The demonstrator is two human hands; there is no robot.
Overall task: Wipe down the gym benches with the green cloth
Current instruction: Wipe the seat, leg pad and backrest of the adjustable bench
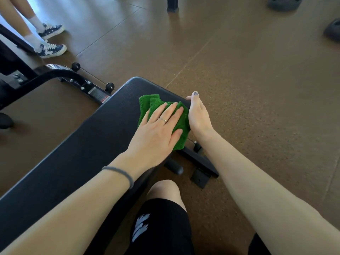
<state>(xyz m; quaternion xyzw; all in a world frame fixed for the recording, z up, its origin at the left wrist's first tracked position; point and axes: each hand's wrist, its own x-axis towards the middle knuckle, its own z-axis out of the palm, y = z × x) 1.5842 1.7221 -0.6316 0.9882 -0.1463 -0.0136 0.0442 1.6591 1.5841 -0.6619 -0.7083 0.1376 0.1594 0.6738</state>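
A black padded gym bench [88, 144] runs from the lower left up to the middle of the view. A folded green cloth [147, 103] lies on its far end near the right edge. My left hand [158, 133] presses flat on the cloth with straight fingers. My right hand [197, 115] rests against the bench's right edge beside the cloth, thumb up along the edge; its fingers are hidden below the pad.
Another bench's black frame with small wheels [84, 83] stands at the left. A person's legs in dark patterned sneakers [52, 49] stand at the upper left. Weight plates [284, 2] lie on the brown floor at the top right. This bench's foot bar [200, 164] sticks out below.
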